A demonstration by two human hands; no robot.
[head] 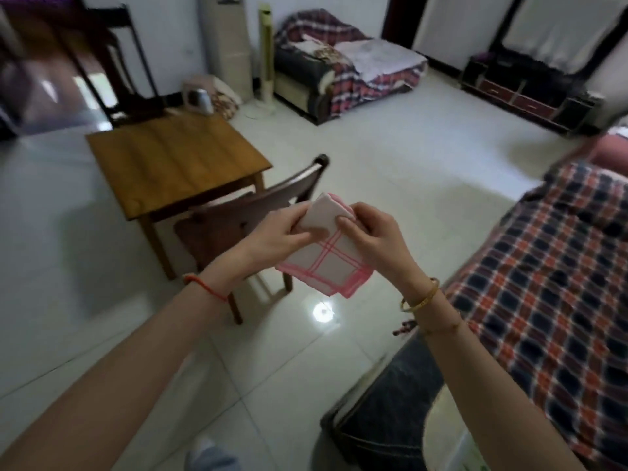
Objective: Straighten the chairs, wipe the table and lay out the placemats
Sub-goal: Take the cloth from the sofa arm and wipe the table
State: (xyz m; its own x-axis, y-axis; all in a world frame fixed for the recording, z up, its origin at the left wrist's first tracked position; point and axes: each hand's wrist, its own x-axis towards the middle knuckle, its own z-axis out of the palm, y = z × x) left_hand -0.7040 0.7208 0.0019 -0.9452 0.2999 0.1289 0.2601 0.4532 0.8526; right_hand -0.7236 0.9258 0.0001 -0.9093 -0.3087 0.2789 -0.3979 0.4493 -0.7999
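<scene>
A folded white cloth with pink stripes (326,263) hangs in front of me, gripped from both sides. My left hand (275,232) pinches its left edge and my right hand (370,232) pinches its upper right corner. Beyond the cloth stands a small square wooden table (176,161) with a bare top. A dark wooden chair (238,215) is pushed against the table's near side, its back towards me. A second dark chair (115,62) stands at the table's far side, near the wall.
A sofa with a plaid cover (550,273) runs along my right. Another plaid-covered sofa (343,66) sits by the far wall, with a low dark cabinet (523,90) to its right. A kettle (198,95) stands on the floor behind the table. Pale tiled floor lies between them.
</scene>
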